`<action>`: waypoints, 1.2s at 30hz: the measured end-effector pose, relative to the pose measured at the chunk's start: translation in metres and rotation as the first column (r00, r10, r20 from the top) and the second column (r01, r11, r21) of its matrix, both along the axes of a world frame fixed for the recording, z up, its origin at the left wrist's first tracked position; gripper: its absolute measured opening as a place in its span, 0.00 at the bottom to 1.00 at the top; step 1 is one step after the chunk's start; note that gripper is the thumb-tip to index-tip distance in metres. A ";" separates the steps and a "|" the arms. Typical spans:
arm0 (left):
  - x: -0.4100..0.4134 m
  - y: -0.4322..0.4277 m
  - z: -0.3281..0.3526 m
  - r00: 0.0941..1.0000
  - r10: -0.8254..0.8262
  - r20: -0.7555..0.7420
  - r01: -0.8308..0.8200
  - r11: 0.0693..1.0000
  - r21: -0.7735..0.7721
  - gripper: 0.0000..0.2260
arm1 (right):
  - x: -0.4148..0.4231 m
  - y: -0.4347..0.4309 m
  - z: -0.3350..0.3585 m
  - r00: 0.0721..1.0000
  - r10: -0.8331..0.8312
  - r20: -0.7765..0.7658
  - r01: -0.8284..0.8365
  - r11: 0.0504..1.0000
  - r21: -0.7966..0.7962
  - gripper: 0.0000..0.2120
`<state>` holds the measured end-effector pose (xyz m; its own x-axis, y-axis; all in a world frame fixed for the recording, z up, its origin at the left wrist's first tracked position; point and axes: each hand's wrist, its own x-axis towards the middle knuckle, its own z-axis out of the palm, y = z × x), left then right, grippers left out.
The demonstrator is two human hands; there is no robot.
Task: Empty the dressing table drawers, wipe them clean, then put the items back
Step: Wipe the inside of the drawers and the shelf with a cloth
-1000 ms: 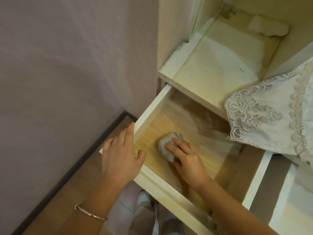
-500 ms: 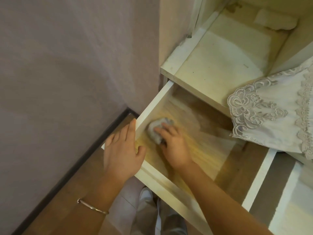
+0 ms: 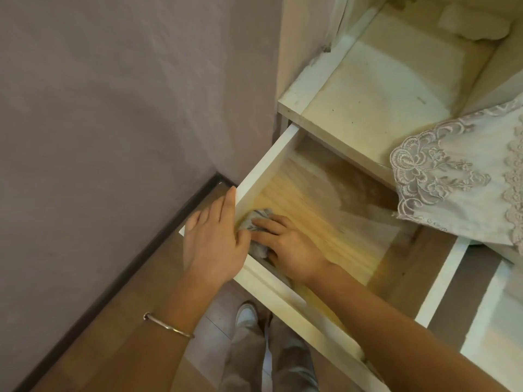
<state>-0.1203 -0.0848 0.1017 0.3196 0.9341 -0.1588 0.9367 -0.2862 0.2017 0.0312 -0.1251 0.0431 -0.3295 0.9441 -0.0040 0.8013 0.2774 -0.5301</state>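
Note:
A white drawer (image 3: 266, 162) with a bare wooden bottom stands pulled out of the dressing table. My right hand (image 3: 285, 244) is inside it, pressing a crumpled grey cloth (image 3: 256, 219) into the near left corner. The cloth is partly hidden under my fingers and behind my left hand. My left hand (image 3: 215, 239) rests flat over the drawer's front left corner, fingers together along the outside, thumb over the rim. A thin metal bangle (image 3: 167, 325) sits on my left wrist.
A mauve wall (image 3: 113, 108) with a dark skirting board runs close on the left. Above the drawer is an open cream shelf (image 3: 376, 94). A lace-edged cloth (image 3: 458, 179) hangs over the drawer's far right. A second white drawer (image 3: 492, 306) is at right. My legs and shoe stand below.
My right hand has slid the cloth from the middle of the drawer bottom leftwards and nearer, into the front left corner. My left hand has stayed on the corner.

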 end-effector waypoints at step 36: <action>0.029 0.022 0.001 0.974 -0.216 -0.074 0.214 0.976 -0.031 0.40 | 0.086 -0.022 0.018 0.694 -0.718 0.046 0.710 0.673 -0.207 0.20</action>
<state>-0.0911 -0.0626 0.1025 0.4985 0.8409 -0.2106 0.8667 -0.4787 0.1404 0.1171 -0.1472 0.0614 0.4410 0.8715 -0.2147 0.6907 -0.4823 -0.5388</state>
